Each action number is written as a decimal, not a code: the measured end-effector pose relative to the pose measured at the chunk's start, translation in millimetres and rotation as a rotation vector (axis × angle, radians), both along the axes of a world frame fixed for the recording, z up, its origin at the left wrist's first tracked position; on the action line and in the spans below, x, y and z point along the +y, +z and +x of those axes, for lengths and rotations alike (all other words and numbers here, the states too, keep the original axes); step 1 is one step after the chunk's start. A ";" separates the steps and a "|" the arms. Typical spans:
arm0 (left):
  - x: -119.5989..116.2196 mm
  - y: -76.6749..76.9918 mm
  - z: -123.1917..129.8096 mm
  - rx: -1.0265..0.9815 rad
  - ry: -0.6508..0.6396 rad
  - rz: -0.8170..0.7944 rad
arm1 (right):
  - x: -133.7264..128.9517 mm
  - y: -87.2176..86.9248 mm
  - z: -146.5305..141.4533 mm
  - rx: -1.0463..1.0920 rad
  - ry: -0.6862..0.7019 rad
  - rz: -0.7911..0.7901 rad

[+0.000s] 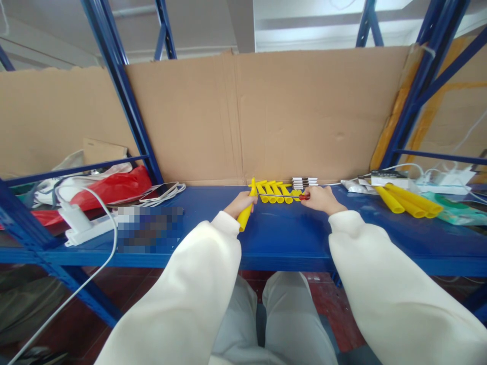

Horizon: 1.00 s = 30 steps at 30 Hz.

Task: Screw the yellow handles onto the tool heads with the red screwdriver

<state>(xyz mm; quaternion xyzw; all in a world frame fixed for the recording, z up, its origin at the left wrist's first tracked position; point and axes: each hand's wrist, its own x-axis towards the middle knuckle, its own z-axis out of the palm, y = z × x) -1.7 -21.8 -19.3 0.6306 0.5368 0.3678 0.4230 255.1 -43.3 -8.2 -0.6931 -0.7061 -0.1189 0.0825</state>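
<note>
My left hand (239,204) is closed around a yellow tube (245,218), which stands tilted with its wider open end low and towards me. In my right hand (322,199) is a screwdriver (303,196) with a red handle, its thin metal shaft pointing left at the upper part of the tube. Whether the tip touches the tube or enters it, I cannot tell. Behind the shaft, several more yellow tubes (279,198) lie side by side in a row on the blue shelf (283,228). Small black-and-white pieces (304,183) are stacked just behind them.
Larger yellow tubes (413,203) lie at the right beside a green packet (462,209). A cardboard panel (304,111) closes the back. Leftward are a red bag (117,188), a white power strip (89,228) and cables. Blue posts (129,101) frame the shelf.
</note>
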 end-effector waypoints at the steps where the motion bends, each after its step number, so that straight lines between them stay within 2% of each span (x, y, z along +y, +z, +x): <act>1: 0.6 -0.3 -0.3 -0.001 -0.001 0.000 | 0.3 -0.6 0.5 0.006 -0.003 0.002; 18: -2.0 1.4 1.0 0.009 0.005 0.004 | 3.5 -5.2 2.7 0.033 0.013 -0.020; 25: 1.6 0.1 0.2 0.005 0.009 -0.004 | 0.4 -1.1 0.6 0.002 0.017 -0.038; 30: 4.6 -1.7 -0.6 -0.004 0.006 -0.010 | 4.1 -6.5 4.0 0.018 0.027 -0.032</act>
